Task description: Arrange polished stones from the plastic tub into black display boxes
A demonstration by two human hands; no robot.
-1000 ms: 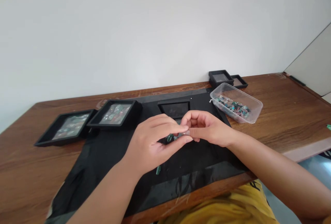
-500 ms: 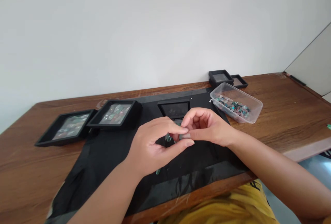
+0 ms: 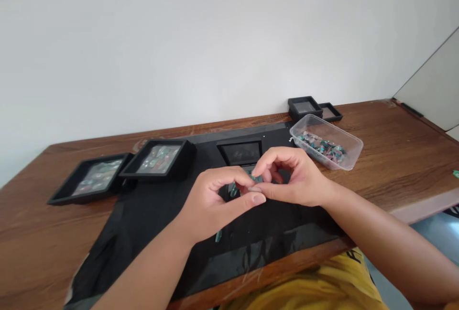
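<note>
My left hand (image 3: 217, 200) and my right hand (image 3: 292, 176) meet at the fingertips above a black mat (image 3: 150, 238). The left thumb and fingers are curled close together beside the right thumb. My right index finger bends over toward its thumb, with a small gap showing between them. Anything pinched there is too small or hidden to make out. Under the fingers, partly covered, lie green stone pieces (image 3: 234, 189) in a dark frame. One more green stone (image 3: 218, 236) rests on the mat near my left wrist.
Behind the hands stands an open black frame lid (image 3: 240, 152). Two black display frames (image 3: 158, 159) with stones are at left. A clear plastic tub (image 3: 353, 150) of mixed stones sits at right. Smaller black frames (image 3: 304, 105) are near the wall, on the wooden table (image 3: 390, 143).
My right index finger has lifted slightly away from its thumb, and the fingertips have parted a little. More of the green stones shows beneath. The frames and tub stay in place.
</note>
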